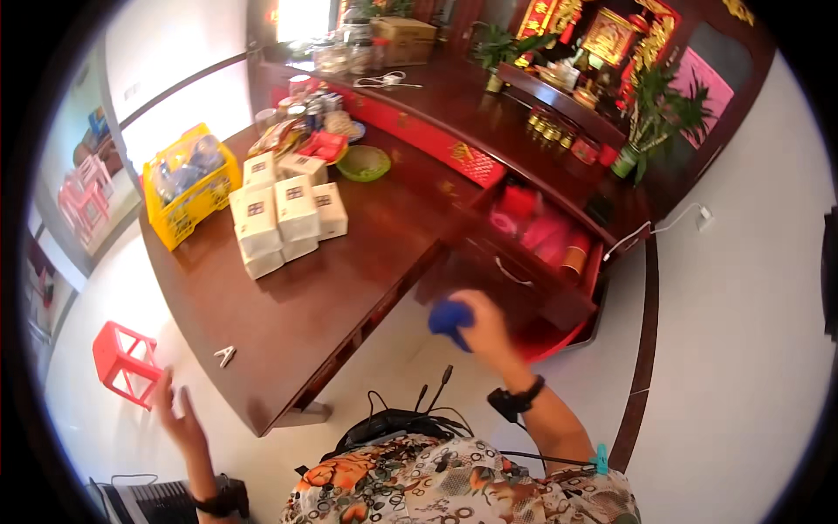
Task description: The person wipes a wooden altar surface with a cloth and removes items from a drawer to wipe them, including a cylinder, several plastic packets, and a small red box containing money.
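My right hand (489, 332) is closed round a blue bundle (449, 320) that looks like cloth, though motion blurs it. The bundle is in the air beside the dark wooden cabinet, just left of an open drawer (532, 277). Inside that drawer lie pink and red items (546, 234) and an orange-brown cylinder (573, 255). At the lower left my left hand (183, 424) is raised with its fingers apart and nothing in them. It is nearest to a red plastic stool (118, 349) and the table's left edge.
On the brown table (297, 323) stand several white paper packs (295, 208), a yellow crate (194, 208) of bottles, a green bowl (364, 163) and a small A-shaped piece (225, 355). A shrine with plants (656, 113) sits on the cabinet top. A white cable (670, 225) runs to the wall.
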The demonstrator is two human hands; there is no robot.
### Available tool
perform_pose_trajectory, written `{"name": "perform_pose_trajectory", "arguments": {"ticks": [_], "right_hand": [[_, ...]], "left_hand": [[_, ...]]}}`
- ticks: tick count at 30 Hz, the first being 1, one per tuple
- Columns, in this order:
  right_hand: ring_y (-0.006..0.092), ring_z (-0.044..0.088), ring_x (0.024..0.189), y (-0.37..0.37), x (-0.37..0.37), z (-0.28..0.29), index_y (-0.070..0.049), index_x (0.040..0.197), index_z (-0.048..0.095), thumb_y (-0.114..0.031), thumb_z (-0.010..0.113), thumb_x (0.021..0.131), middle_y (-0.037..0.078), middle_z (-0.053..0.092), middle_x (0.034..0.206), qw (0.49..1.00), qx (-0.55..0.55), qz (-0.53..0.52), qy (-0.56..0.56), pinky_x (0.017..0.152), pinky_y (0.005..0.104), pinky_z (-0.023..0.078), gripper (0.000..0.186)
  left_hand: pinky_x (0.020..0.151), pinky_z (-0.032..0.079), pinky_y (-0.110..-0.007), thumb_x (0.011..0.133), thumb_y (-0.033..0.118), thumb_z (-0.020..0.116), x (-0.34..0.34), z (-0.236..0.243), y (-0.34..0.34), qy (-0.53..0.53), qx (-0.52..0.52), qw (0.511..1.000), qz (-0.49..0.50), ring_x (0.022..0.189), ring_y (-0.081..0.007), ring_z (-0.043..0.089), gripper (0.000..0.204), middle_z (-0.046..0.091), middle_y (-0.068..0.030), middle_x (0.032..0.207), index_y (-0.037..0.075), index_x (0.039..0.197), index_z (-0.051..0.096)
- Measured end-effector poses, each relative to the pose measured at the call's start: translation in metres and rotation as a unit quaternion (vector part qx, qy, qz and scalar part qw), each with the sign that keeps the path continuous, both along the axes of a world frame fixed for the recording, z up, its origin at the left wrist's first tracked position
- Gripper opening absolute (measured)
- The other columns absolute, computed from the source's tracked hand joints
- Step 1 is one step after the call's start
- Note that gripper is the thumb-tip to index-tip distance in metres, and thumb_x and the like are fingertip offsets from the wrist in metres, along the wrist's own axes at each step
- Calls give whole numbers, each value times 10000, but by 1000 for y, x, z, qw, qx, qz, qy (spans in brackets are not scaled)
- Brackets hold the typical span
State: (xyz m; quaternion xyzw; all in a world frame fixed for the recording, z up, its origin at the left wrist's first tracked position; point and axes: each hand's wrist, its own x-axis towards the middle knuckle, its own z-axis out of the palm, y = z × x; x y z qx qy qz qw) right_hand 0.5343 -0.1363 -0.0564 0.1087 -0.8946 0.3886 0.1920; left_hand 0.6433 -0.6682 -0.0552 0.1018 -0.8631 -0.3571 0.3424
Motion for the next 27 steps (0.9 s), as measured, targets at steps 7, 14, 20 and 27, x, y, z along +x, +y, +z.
{"name": "perform_pose_trajectory", "arguments": {"ticks": [7,14,20,27], "right_hand": [[365,525,1136,163,33,67,-48,1184,576,46,664,649,147,569,1238,954,137,-214,159,984,419,441,550],[348,537,1090,211,70,33,-53,1157,594,35,699,625,129,574,1244,928,257,-265,42,940,411,471,550],[339,571,1049,225,108,24,-72,1105,628,53,672,636,127,632,1137,938,88,-324,92,926,405,475,488],[348,601,1036,199,182,25,-78,1111,640,60,663,651,161,648,1086,934,-20,-358,5,925,391,479,480]], "left_hand": [[924,472,-432,823,90,678,-132,52,258,-9,-164,905,-392,1068,-382,583,326,622,-177,1159,38,1137,608],[865,503,-422,864,164,671,-204,87,508,-57,-80,790,-606,1033,-363,615,346,639,-185,1129,11,1167,604],[808,502,-480,896,355,615,-236,50,667,-90,-213,759,-608,971,-405,638,475,623,-255,1106,27,1221,500],[824,495,-497,911,431,571,-239,32,754,-129,-264,675,-677,978,-433,632,533,625,-300,1056,-23,1189,538]]}}
